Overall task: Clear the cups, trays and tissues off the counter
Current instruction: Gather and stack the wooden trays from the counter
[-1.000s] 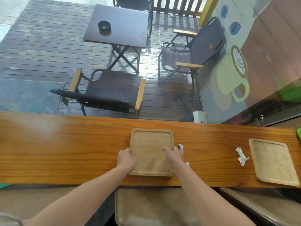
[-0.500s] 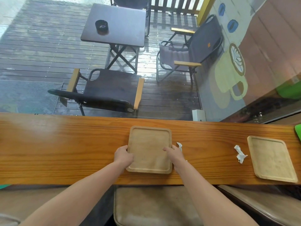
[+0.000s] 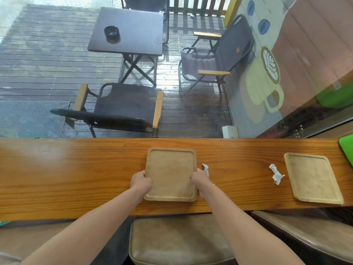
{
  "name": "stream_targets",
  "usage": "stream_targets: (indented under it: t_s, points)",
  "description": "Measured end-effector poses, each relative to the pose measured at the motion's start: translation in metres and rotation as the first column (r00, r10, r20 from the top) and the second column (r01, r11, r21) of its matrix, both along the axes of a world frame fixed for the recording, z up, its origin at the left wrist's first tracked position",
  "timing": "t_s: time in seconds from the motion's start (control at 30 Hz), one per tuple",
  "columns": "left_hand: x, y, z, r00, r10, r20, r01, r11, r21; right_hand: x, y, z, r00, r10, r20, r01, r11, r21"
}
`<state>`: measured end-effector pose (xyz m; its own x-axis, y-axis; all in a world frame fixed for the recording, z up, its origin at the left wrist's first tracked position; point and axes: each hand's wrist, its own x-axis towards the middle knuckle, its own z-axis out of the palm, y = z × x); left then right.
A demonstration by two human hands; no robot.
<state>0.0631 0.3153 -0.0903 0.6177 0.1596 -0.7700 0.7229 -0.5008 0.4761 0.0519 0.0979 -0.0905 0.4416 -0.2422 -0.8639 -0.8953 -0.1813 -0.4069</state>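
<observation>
A pale wooden tray lies on the long wooden counter, straight in front of me. My left hand grips its left rim and my right hand grips its right rim. A crumpled white tissue lies just right of my right hand, partly hidden by it. Further right lies a second white tissue, and beside it a second wooden tray. No cups are in view.
A green object sits at the counter's far right end. A padded stool stands below the counter's near edge. Beyond the glass are folding chairs and a dark table with an ashtray.
Both hands have closed tighter on the tray's side rims, and my right hand has slid from the tray's surface to its right edge. The tray stays in about the same place.
</observation>
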Motion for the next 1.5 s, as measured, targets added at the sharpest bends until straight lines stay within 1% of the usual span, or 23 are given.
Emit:
stream_targets:
  t_s: [0.07, 0.13, 0.23, 0.27, 0.33, 0.43, 0.57, 0.7, 0.87, 0.93, 1.03, 1.23, 1.43, 1.5]
  points:
    - [0.004, 0.000, 0.003, 0.999, -0.046, -0.025, 0.046, 0.999, 0.010, -0.001, -0.002, 0.004, 1.000, 0.025, 0.003, -0.025, 0.999, 0.021]
    - [0.009, -0.003, 0.012, 0.995, -0.098, -0.022, 0.099, 0.993, 0.060, -0.002, -0.008, 0.012, 0.998, 0.054, 0.011, -0.055, 0.998, 0.044]
    - [0.016, -0.011, 0.030, 0.979, -0.194, 0.060, 0.176, 0.958, 0.227, -0.001, -0.019, 0.027, 0.991, 0.127, 0.047, -0.127, 0.992, -0.008]
    - [0.018, -0.017, 0.037, 0.968, -0.229, 0.099, 0.197, 0.947, 0.255, -0.001, -0.022, 0.033, 0.987, 0.141, 0.071, -0.139, 0.990, -0.033]
    - [0.024, -0.034, 0.048, 0.944, -0.276, 0.181, 0.225, 0.939, 0.258, -0.001, -0.031, 0.046, 0.973, 0.196, 0.122, -0.184, 0.977, -0.107]
    - [0.035, -0.071, 0.063, 0.907, -0.343, 0.246, 0.296, 0.932, 0.208, -0.002, -0.049, 0.067, 0.942, 0.296, 0.159, -0.256, 0.939, -0.228]
    - [0.040, -0.134, 0.077, 0.785, -0.535, 0.313, 0.495, 0.845, 0.203, -0.015, -0.082, 0.088, 0.909, 0.387, 0.156, -0.313, 0.880, -0.359]
    - [0.025, -0.205, 0.089, 0.611, -0.712, 0.346, 0.658, 0.700, 0.278, -0.043, -0.131, 0.103, 0.890, 0.442, 0.112, -0.334, 0.800, -0.498]
    - [-0.004, -0.291, 0.089, 0.467, -0.804, 0.369, 0.765, 0.576, 0.289, -0.079, -0.208, 0.120, 0.928, 0.368, 0.051, -0.278, 0.778, -0.563]
    - [-0.015, -0.324, 0.088, 0.432, -0.820, 0.375, 0.791, 0.545, 0.279, -0.094, -0.240, 0.121, 0.943, 0.330, 0.045, -0.244, 0.776, -0.582]
    - [-0.035, -0.373, 0.085, 0.416, -0.836, 0.357, 0.820, 0.515, 0.250, -0.116, -0.286, 0.119, 0.967, 0.253, 0.030, -0.189, 0.792, -0.581]
    - [-0.060, -0.452, 0.076, 0.373, -0.888, 0.269, 0.870, 0.436, 0.232, -0.138, -0.368, 0.104, 0.979, 0.204, -0.018, -0.178, 0.804, -0.568]
    - [-0.068, -0.511, 0.065, 0.420, -0.884, 0.204, 0.856, 0.460, 0.234, -0.142, -0.441, 0.089, 0.977, 0.210, -0.043, -0.199, 0.815, -0.545]
    - [-0.069, -0.523, 0.059, 0.452, -0.871, 0.191, 0.843, 0.487, 0.227, -0.143, -0.459, 0.083, 0.979, 0.193, -0.061, -0.195, 0.820, -0.538]
